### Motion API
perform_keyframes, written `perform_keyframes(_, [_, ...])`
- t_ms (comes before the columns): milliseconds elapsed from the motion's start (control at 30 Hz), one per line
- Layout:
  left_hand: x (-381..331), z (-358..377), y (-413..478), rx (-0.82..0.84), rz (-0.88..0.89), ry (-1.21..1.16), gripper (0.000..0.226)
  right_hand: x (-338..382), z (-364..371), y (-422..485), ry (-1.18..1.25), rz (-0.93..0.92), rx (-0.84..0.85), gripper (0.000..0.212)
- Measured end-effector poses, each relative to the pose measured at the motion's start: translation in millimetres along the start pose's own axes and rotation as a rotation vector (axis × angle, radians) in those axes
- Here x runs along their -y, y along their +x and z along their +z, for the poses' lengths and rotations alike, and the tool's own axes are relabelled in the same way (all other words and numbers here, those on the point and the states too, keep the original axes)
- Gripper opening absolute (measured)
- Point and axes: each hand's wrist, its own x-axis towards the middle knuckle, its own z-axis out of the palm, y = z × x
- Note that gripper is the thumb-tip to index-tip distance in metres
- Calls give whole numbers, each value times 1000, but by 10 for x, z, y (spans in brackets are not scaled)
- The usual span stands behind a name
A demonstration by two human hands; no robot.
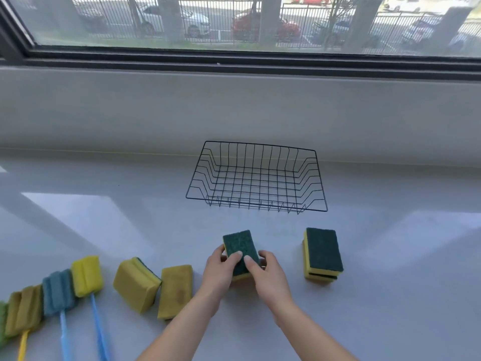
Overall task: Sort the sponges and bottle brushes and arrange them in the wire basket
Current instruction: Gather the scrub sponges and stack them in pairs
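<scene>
1. Both hands hold one sponge (240,250), green side up, just in front of the wire basket (256,178). The left hand (221,269) and the right hand (268,272) are close together, squeezed on its near end
2. This looks like the sorting step. The basket has nothing in it yet
3. A stack of two sponges (322,256) sits to the right on the bench (390,282). Two more yellow sponges (156,285) lie to the left
4. The bottle brushes (59,290) lie far left, in a row, handles pointing this way
5. Next, I think the held sponge should go on the stack or into the basket, flat and snug in one corner, so there is room for the brushes
</scene>
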Motion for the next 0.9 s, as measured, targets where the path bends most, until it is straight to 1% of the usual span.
perform_keyframes(67, [-2,67,16,39,11,47,18,-29,-80,-38,-64,-41,-38,60])
perform_keyframes(133, [-8,149,24,67,21,73,17,-35,-183,-90,-121,-111,-101,59])
perform_keyframes(233, [-35,277,34,101,29,100,16,8,-403,-179,-103,-266,-199,52])
perform_keyframes(367, [-97,431,67,143,33,116,23,109,-873,-196,-169,-432,-436,35])
perform_keyframes(433, [-125,500,85,152,37,123,23,112,-1128,-150,-192,-438,-550,29])
perform_keyframes(500, [-151,566,92,158,44,127,15,44,-1351,-78,-223,-371,-623,27])
perform_keyframes(567, [-172,625,89,161,55,131,9,-81,-1516,12,-219,-237,-597,32])
perform_keyframes(667, [-192,703,72,161,60,139,10,-253,-1596,92,-51,-54,-425,45])
perform_keyframes(733, [-197,750,44,173,59,140,12,-328,-1575,115,8,-9,-363,50])
perform_keyframes(833, [-198,818,10,195,58,142,12,-387,-1524,140,-5,12,-306,55])
perform_keyframes(900, [-195,857,-3,198,61,135,12,-397,-1502,157,-6,16,-281,54])
